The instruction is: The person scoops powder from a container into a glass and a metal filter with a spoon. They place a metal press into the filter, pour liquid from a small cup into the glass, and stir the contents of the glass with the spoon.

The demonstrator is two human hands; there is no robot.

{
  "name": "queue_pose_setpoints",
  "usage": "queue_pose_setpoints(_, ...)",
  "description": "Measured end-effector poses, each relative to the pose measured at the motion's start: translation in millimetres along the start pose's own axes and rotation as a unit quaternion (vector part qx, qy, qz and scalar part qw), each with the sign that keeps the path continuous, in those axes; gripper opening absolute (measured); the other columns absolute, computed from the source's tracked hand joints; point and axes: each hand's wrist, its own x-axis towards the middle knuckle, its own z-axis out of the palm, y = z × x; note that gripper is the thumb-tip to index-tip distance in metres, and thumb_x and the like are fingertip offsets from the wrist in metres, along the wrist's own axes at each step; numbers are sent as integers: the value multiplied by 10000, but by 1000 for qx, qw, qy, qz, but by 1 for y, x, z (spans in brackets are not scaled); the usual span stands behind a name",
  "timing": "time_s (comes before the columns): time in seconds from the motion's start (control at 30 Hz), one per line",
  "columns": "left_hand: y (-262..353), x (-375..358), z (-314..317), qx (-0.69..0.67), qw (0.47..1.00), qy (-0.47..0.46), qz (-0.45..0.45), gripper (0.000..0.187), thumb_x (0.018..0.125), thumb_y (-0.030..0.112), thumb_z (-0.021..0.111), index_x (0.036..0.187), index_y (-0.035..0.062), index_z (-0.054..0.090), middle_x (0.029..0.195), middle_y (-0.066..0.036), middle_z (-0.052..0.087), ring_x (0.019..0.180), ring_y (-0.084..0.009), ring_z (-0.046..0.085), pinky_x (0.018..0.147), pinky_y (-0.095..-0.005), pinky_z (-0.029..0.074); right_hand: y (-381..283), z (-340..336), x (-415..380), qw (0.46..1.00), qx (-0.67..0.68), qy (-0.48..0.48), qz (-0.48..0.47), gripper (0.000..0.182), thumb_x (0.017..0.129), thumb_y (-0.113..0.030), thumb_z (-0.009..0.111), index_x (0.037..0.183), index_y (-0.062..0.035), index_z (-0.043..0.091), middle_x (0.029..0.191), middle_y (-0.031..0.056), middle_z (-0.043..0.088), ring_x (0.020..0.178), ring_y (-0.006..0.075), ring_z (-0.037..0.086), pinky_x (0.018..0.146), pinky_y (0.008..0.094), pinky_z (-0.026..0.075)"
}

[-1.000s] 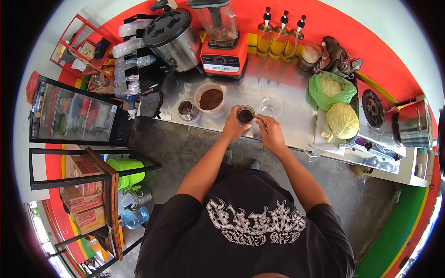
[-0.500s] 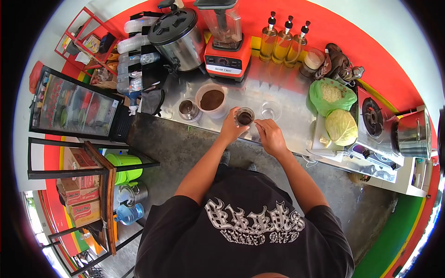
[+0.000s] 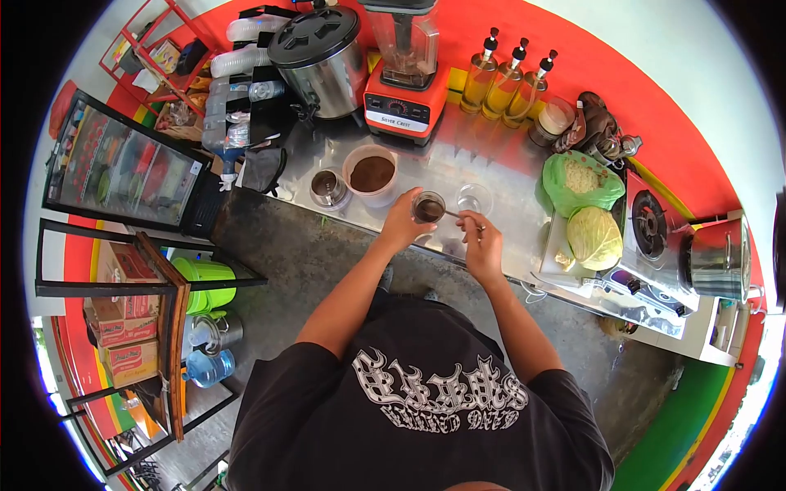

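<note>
My left hand (image 3: 399, 224) is wrapped round a small clear glass (image 3: 428, 207) with something dark brown inside, just over the counter's front edge. My right hand (image 3: 483, 243) pinches the handle of a thin metal spoon (image 3: 452, 214), whose far end reaches into the glass and is hidden there. Beyond my left hand stands a white tub (image 3: 382, 197) of brown powder. To its left is a smaller round container (image 3: 331, 198), also with brown contents. A clear cup (image 3: 475, 199) rests on the counter just beyond my right hand.
Along the back of the steel counter (image 3: 512, 209) are a large metal urn (image 3: 323, 78), a red blender (image 3: 401, 106) and several pump bottles (image 3: 501, 86). A cabbage (image 3: 595, 237), a green bag (image 3: 557, 192) and a stove (image 3: 649, 221) lie to the right.
The spoon handle now shows more plainly, slanting out of the glass, and my right hand has shifted slightly right and down. The camera view has tilted a little. My left hand keeps hold of the glass.
</note>
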Motion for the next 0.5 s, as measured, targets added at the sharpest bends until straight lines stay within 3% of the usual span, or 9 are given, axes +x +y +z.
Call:
queue_pose_setpoints(0.07,7,-1,-2,83,996,7,41,1022,711,190,973,1574,44,445,1551,-161,527,1431,-325,530,1130,-455,501,12,0,2,978,159,62,121,260,1135,-165,545,1223,26,698,988,100,741,868,131,643,733,297,537)
queue_pose_setpoints(0.1,12,-2,-3,82,996,8,41,1022,711,190,973,1574,44,445,1551,-161,527,1431,-325,530,1130,-455,501,13,-1,4,965,208,77,141,285,1149,-203,526,1221,21,686,967,94,726,846,133,628,706,284,521)
queue_pose_setpoints(0.17,22,-3,-4,118,990,12,78,989,711,174,953,1552,42,451,1504,-219,534,1406,-413,511,1189,-466,424,15,-9,7,950,245,101,162,283,1149,-213,529,1208,16,685,958,97,723,841,132,624,696,284,517)
queue_pose_setpoints(0.23,30,-4,-5,120,989,9,80,982,715,180,950,1552,54,451,1506,-217,534,1416,-415,496,1191,-472,420,14,-18,8,926,287,154,193,293,1150,-251,533,1163,2,679,925,97,711,812,129,613,671,280,505)
queue_pose_setpoints(0.37,44,-2,-4,131,987,8,88,954,725,230,956,1539,78,482,1537,-204,537,1471,-405,457,1212,-479,389,13,-43,7,937,219,235,136,283,1153,-237,521,1123,-1,674,899,84,703,761,115,599,655,261,488)
queue_pose_setpoints(0.5,52,9,12,198,974,1,113,963,730,262,962,1553,131,478,1560,-205,523,1512,-393,423,1238,-529,331,16,-55,6,970,60,209,106,244,1138,-182,544,1142,14,690,904,84,716,772,123,632,675,265,503)
